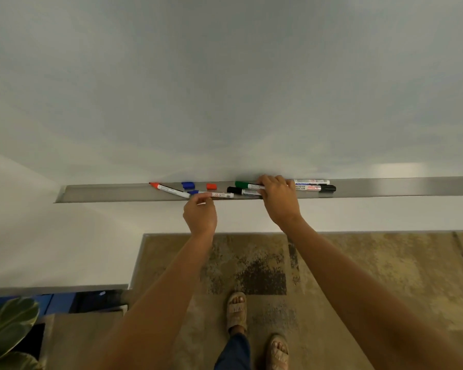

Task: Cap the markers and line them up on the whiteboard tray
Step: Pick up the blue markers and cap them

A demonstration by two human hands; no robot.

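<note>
My left hand (199, 213) pinches the uncapped blue marker (211, 194) at the tray's (385, 186) near edge. My right hand (277, 194) lies over the green marker (247, 185) and black marker (242, 191); its closure I cannot tell. The blue cap (188, 185) sits left, toward the far side. Recommended: lift the marker level and press the cap on straight.

Both arms extend forward, nearly straight. The left hand (200, 215) pinches with thumb and fingertips. The right hand (278, 197) lies palm-down, fingers curled.
</note>
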